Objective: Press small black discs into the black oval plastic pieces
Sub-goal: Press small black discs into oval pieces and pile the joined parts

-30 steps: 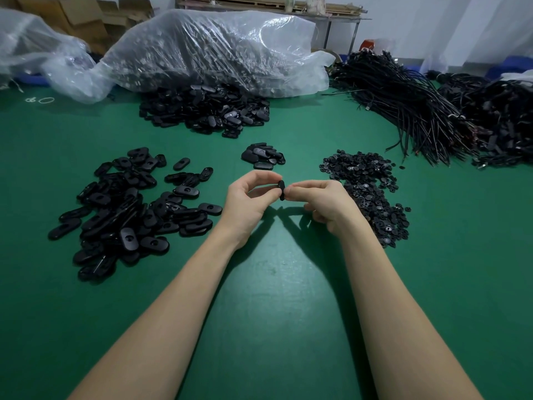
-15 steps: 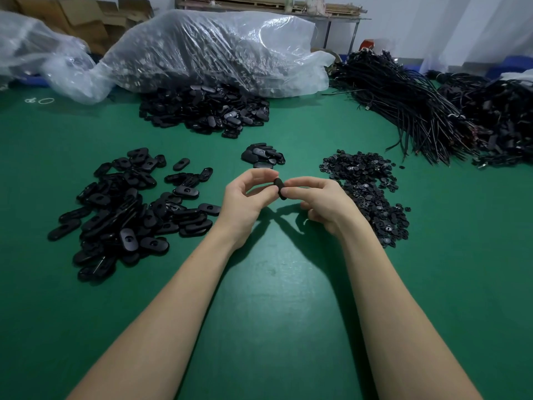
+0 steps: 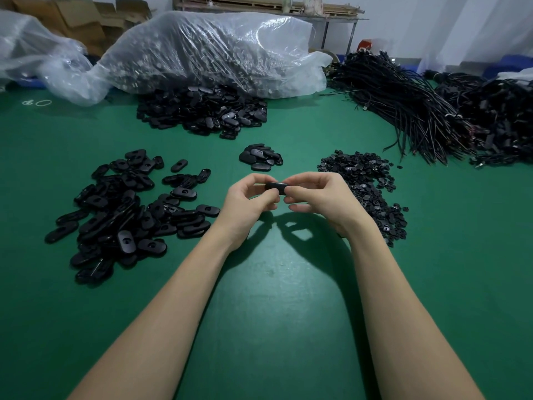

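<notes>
Oval pile [image 3: 127, 209]: lies left of your hands, so your left hand reaches it easily.
Left hand [image 3: 248, 202]: pinches one end of the oval piece [image 3: 276, 187].
Right hand [image 3: 320, 197]: pinches the other end; the piece is held above the desk [image 3: 274, 298], probably to press.
Disc pile [image 3: 366, 189]: lies just right of your hands.

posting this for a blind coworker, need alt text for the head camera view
Both bare hands, left hand and right hand, pinch one black oval plastic piece above a green table mat. Loose black oval pieces lie left, small black discs right.
</notes>
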